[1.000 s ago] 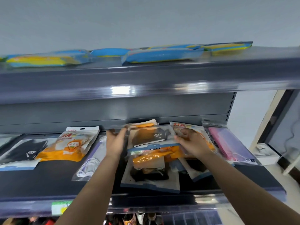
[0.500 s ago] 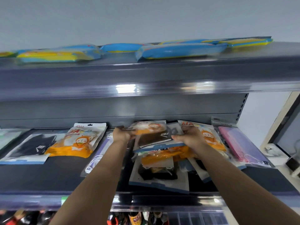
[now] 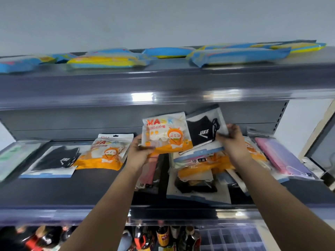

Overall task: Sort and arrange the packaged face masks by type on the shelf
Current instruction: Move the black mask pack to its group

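My left hand grips the lower left corner of an orange cartoon mask pack, lifted and tilted up above the shelf. My right hand pinches the right edge of a black mask pack raised just behind it. Under both lies a mixed pile of packs in orange, black and pink. Further left on the dark shelf lie another orange cartoon pack and a black pack, side by side.
A pink and purple mask pack lies at the shelf's right end, a pale green one at the far left. Blue and yellow packets line the top shelf. Bottles stand on the shelf below.
Both hands have lifted the orange pack and the black pack up off the pile and tilted them toward me. The camera has moved closer to the shelf.
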`<state>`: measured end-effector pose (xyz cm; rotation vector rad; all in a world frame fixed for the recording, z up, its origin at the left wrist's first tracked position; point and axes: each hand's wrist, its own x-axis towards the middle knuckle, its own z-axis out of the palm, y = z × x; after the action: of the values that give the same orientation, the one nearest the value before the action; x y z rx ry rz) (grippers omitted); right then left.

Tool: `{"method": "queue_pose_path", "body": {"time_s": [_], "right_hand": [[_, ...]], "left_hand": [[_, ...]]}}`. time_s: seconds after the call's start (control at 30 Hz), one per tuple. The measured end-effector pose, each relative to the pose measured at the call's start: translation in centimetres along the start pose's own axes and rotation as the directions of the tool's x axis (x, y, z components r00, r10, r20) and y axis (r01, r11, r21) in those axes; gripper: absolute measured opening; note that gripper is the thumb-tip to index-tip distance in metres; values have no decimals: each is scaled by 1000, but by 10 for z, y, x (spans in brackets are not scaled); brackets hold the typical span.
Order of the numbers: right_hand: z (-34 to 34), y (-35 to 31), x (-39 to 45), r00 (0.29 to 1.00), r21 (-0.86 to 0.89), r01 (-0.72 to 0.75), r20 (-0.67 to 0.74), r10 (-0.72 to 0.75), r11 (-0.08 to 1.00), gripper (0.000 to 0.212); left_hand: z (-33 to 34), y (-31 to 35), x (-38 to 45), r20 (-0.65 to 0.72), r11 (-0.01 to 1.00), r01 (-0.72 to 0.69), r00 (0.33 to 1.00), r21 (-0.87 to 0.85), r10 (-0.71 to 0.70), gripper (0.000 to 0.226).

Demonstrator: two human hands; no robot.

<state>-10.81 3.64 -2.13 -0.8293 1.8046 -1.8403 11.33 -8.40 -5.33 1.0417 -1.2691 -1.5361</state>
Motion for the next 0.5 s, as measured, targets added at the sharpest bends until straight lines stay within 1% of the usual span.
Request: {"method": "queue_pose_path", "body": {"time_s": [0.07, 0.2, 0.33, 0.4, 0.5], "right_hand": [[6, -4, -9, 998, 42, 57, -26, -56, 998, 35], [31, -12, -27, 992, 133, 119, -55, -113, 984, 33], [62, -12, -41, 990, 202, 132, -74, -119, 971, 31], [77, -13, -48, 989, 234, 132, -97, -112, 963, 31], [98, -11, -61, 990, 322, 99, -128, -60, 942, 31]], "left_hand": [[-15, 7, -6, 12, 997, -61, 998, -44, 62, 45], [-55, 21, -15, 27, 983, -121, 992, -138, 126, 44], [-104, 33, -25, -19, 980, -169, 986, -107, 167, 46], [-132, 35, -28, -45, 982, -163, 986, -94, 159, 47], [-173, 33, -30, -63, 990, -134, 989, -53, 131, 46]]}}
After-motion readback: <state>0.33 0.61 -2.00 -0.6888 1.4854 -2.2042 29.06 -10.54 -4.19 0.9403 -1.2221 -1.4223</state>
